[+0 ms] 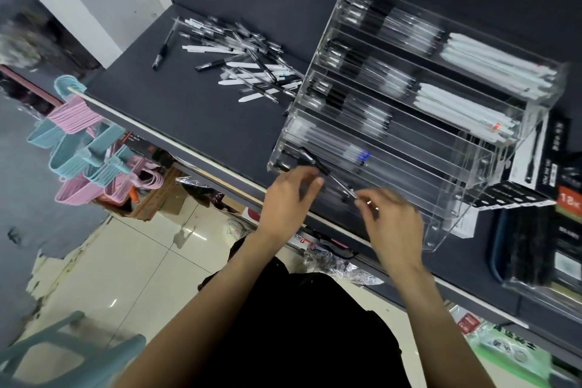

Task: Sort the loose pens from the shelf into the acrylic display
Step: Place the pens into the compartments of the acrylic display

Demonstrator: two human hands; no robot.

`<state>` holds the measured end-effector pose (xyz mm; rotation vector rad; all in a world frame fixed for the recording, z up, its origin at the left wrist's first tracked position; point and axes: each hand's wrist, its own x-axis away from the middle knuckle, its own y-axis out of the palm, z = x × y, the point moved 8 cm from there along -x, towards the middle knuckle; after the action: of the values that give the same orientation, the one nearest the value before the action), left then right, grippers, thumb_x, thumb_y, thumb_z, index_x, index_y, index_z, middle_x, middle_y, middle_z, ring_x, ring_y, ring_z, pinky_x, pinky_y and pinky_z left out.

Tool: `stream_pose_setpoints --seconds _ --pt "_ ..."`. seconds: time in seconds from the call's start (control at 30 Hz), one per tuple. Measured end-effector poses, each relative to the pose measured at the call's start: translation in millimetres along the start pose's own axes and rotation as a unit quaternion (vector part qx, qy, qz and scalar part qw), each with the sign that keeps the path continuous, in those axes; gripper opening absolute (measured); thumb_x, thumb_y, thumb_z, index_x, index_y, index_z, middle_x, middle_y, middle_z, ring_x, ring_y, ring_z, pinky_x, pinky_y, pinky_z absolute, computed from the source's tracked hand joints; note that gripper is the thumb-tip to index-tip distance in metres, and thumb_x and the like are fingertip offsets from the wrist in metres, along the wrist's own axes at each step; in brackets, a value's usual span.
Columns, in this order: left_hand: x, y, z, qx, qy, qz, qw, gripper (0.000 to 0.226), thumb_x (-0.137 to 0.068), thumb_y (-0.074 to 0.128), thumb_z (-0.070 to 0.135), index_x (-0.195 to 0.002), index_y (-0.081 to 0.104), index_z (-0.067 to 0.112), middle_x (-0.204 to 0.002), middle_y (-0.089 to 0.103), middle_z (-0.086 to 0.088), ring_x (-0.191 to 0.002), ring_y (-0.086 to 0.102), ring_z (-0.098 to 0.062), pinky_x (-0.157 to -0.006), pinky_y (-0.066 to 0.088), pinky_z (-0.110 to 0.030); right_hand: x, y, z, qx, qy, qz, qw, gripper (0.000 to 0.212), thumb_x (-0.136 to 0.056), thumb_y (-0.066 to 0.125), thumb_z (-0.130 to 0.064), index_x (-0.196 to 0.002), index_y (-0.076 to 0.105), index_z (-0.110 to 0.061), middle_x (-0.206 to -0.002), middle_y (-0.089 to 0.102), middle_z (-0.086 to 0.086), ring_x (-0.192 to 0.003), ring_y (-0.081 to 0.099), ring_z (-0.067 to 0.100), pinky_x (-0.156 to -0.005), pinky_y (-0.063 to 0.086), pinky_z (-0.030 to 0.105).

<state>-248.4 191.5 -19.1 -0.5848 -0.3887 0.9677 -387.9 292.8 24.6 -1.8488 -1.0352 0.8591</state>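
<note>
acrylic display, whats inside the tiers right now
The acrylic display holds rows of black-capped clear pens and white pens. Lower tiers are too blurred and glare-covered to tell.

I see a dark grey shelf [189,110] with a pale front edge. On it lies a loose heap of black, clear and white pens [242,57], with one black pen [162,52] apart to its left. Just right of the heap stands a tiered clear acrylic display [409,123]; beside that sit black printed boxes [541,167].
</note>
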Motion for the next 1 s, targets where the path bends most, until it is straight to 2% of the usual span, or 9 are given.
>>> stream_pose_setpoints --seconds 0.07,0.17,0.33,0.53,0.63,0.7,0.8,0.9,1.0 --pt "-4.4 0.8 3.6 -0.177 0.122 0.017 0.977 0.034 -0.096 0.042 0.036 -0.110 0.066 0.016 -0.104 0.068 0.001 -0.100 0.062 -0.018 -0.091 0.048 -0.033 1.7 -9.2 10.5 0.048 -0.005 0.028 0.998 0.013 -0.074 0.079 -0.010 -0.084 0.074 -0.017 -0.077 0.071 -0.001 -0.061 0.064 0.017 -0.052 0.050 0.025" --pt "-12.0 3.7 -9.8 -0.268 0.136 -0.004 0.954 0.040 -0.094 0.038 0.039 -0.111 0.066 0.015 -0.111 0.066 -0.001 -0.105 0.060 -0.022 -0.094 0.046 -0.037 1.2 -9.2 15.9 0.104 -0.025 0.025 0.994 0.012 -0.072 0.080 -0.010 -0.081 0.076 -0.016 -0.075 0.071 -0.001 -0.066 0.065 0.020 -0.047 0.050 0.026" --pt "-12.1 -7.2 -11.3 -0.252 0.139 0.031 0.957 0.022 -0.091 0.054 0.024 -0.103 0.062 0.006 -0.100 0.062 -0.009 -0.091 0.060 -0.025 -0.084 0.051 -0.036 -8.5 22.2 9.4 0.179 -0.062 -0.030 0.981 0.013 -0.069 0.082 -0.008 -0.075 0.075 -0.018 -0.071 0.068 -0.002 -0.067 0.061 0.019 -0.043 0.050 0.027" --pt "-5.4 -1.9 -13.2 -0.285 0.159 0.007 0.945 0.039 -0.093 0.040 0.031 -0.116 0.064 0.011 -0.115 0.064 -0.005 -0.105 0.061 -0.024 -0.096 0.046 -0.037 -19.3 54.4 -11.5 0.206 -0.073 -0.085 0.972 0.023 -0.061 0.085 -0.008 -0.076 0.075 -0.022 -0.068 0.067 -0.005 -0.064 0.060 0.015 -0.043 0.046 0.021" --pt "-7.1 -1.1 -12.3 -0.305 0.160 -0.008 0.939 0.043 -0.093 0.038 0.032 -0.121 0.062 0.011 -0.120 0.063 -0.005 -0.109 0.059 -0.024 -0.098 0.045 -0.036 -25.3 64.5 -14.6 0.191 -0.059 -0.118 0.973 0.023 -0.064 0.084 -0.011 -0.079 0.073 -0.023 -0.071 0.068 -0.005 -0.063 0.063 0.015 -0.045 0.050 0.023" --pt "-7.9 1.0 -11.5 -0.323 0.167 -0.015 0.931 0.045 -0.093 0.037 0.033 -0.123 0.062 0.011 -0.122 0.063 -0.004 -0.111 0.059 -0.023 -0.098 0.045 -0.036 -26.9 63.0 -13.9 0.174 -0.048 -0.128 0.975 0.016 -0.074 0.079 -0.016 -0.089 0.073 -0.021 -0.079 0.070 -0.003 -0.065 0.067 0.017 -0.049 0.053 0.026" --pt "-8.2 2.8 -13.1 -0.351 0.168 -0.018 0.921 0.048 -0.094 0.033 0.035 -0.122 0.063 0.011 -0.123 0.063 -0.004 -0.111 0.059 -0.023 -0.099 0.045 -0.037 -23.1 51.0 -5.6 0.110 -0.015 -0.103 0.988 0.015 -0.088 0.065 -0.020 -0.099 0.071 -0.012 -0.093 0.071 0.004 -0.071 0.070 0.025 -0.059 0.056 0.033" --pt "-9.1 4.3 -12.4 -0.368 0.169 -0.022 0.914 0.049 -0.094 0.032 0.036 -0.122 0.063 0.010 -0.123 0.063 -0.005 -0.110 0.060 -0.023 -0.098 0.046 -0.037 -16.0 47.2 3.1 0.054 0.028 -0.101 0.993 0.020 -0.094 0.055 -0.019 -0.107 0.068 -0.012 -0.103 0.069 0.005 -0.080 0.069 0.025 -0.071 0.054 0.034" --pt "-8.2 -0.1 -8.6 -0.327 0.170 -0.027 0.929 0.047 -0.094 0.034 0.034 -0.122 0.062 0.008 -0.123 0.063 -0.008 -0.112 0.060 -0.026 -0.098 0.047 -0.038 -11.6 40.4 -2.8 0.032 0.041 -0.087 0.995 0.020 -0.093 0.056 -0.018 -0.108 0.068 -0.013 -0.104 0.070 0.004 -0.077 0.069 0.023 -0.067 0.052 0.031"
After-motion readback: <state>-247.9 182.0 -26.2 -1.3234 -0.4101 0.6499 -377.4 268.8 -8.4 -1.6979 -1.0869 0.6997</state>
